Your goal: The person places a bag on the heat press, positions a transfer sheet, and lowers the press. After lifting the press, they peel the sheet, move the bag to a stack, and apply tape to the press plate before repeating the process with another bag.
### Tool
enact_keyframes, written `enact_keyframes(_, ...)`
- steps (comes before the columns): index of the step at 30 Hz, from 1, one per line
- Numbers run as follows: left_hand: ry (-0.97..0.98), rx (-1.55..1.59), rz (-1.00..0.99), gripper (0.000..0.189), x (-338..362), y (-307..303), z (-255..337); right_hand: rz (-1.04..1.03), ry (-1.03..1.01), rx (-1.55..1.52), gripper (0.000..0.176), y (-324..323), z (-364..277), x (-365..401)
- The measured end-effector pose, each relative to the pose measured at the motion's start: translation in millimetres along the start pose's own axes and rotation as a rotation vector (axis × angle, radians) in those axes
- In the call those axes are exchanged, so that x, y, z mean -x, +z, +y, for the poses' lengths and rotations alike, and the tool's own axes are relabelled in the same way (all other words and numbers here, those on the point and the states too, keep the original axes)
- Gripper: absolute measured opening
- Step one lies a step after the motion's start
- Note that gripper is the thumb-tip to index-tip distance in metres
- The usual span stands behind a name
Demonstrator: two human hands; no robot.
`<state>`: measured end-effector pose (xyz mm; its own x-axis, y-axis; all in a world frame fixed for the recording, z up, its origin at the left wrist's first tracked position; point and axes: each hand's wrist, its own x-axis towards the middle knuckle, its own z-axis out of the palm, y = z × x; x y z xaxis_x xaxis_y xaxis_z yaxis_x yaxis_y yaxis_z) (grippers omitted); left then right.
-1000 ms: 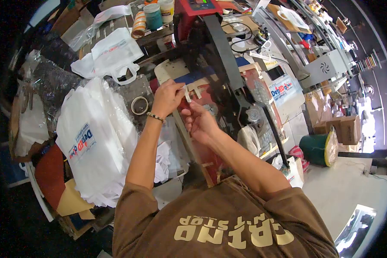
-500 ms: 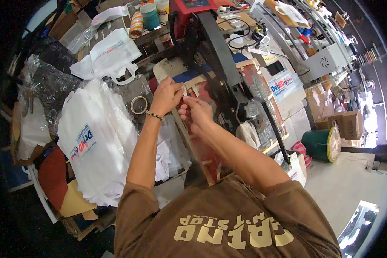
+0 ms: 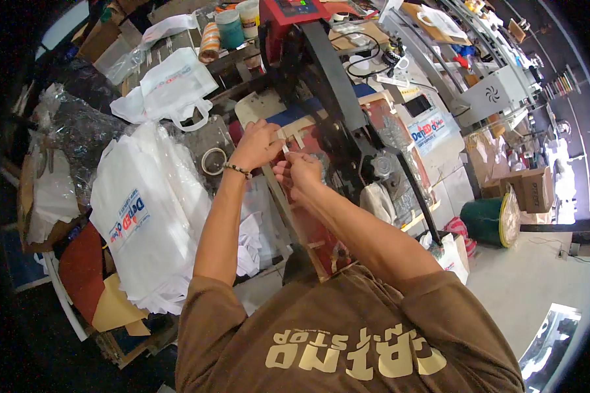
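My left hand [image 3: 259,145], with a beaded bracelet at the wrist, is over the left edge of the red board [image 3: 311,226]; its fingers are bent and their tips are hard to make out. Just right of it, my right hand [image 3: 301,173] pinches a small white piece [image 3: 285,149] between thumb and finger. Strips of tan tape [image 3: 299,139] lie on the board near both hands. Beyond the hands rises the black arm [image 3: 334,78] of a machine with a red control box [image 3: 295,9].
White printed bags [image 3: 137,209] are piled at left, with another bag [image 3: 170,85] behind them. A tape roll [image 3: 214,161] lies left of my left hand. Jars [image 3: 229,27] stand at the back. A green spool [image 3: 485,221] is at right.
My hands have moved slightly apart, and the small white piece shows more clearly at my right fingertips. The view has shifted a little.
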<state>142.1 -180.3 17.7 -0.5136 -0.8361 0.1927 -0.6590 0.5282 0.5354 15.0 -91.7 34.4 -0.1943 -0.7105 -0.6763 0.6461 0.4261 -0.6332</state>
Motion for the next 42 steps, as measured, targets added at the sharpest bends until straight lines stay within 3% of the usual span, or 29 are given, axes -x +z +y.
enact_keyframes(3, 0.005, -0.005, -0.079, 0.049, -2.5, -2.8, 0.5, -0.005, -0.01, 0.023, 0.015, -1.6, -0.2, 0.1)
enact_keyframes(8, -0.198, -0.221, -0.205, 0.051, -3.5, -20.7, 29.9, -0.029, 0.005, 0.046, 0.014, -8.6, -1.9, 1.4)
enact_keyframes(10, -0.169, -0.187, -0.206, 0.049, -4.4, -16.1, 21.0, -0.106, 0.076, 0.123, 0.015, -19.9, -3.2, 5.2)
enact_keyframes(14, -0.138, -0.083, -0.178, 0.047, 2.5, -8.7, 13.4, -0.193, 0.004, 0.257, 0.016, -35.0, -38.9, 21.0)
enact_keyframes(16, -0.099, -0.104, -0.115, 0.048, 11.9, 5.0, 5.2, -0.36, -0.52, 0.869, 0.018, -42.6, -61.8, -0.2)
enact_keyframes(18, -0.065, -0.123, -0.047, 0.05, 21.5, 10.1, 6.4, -0.236, -1.073, 1.14, 0.018, -32.6, -92.2, 7.9)
enact_keyframes(21, -0.133, -0.104, -0.071, 0.053, 28.9, 7.8, 15.1, -0.29, -1.127, 1.246, 0.018, -22.1, -125.5, 14.3)
enact_keyframes(26, -0.242, -0.121, -0.121, 0.074, 25.6, 9.0, 23.2, -0.361, -1.239, 1.439, 0.016, -15.9, -142.6, -10.7)
enact_keyframes(29, -0.248, -0.058, -0.066, 0.079, 28.6, 10.1, 25.7, -0.355, -1.129, 1.581, 0.015, -15.6, -133.7, -16.3)
enact_keyframes(32, -0.213, 0.001, 0.065, 0.075, 30.8, 7.5, 27.7, -0.377, -1.139, 1.732, 0.013, -19.9, -122.3, -17.6)
enact_keyframes(36, -0.132, -0.086, -0.015, 0.069, 43.0, 21.0, 32.7, -0.471, -1.176, 1.816, 0.014, -29.3, -107.6, -21.8)
enact_keyframes(40, -0.078, -0.189, 0.097, 0.06, 49.1, 10.9, 51.9, -0.554, -1.268, 1.808, 0.021, -36.5, -97.8, -27.1)
enact_keyframes(42, -0.171, -0.184, -0.102, 0.054, 40.0, -6.0, 48.8, -0.503, -1.497, 1.743, 0.027, -35.6, -90.7, -23.8)
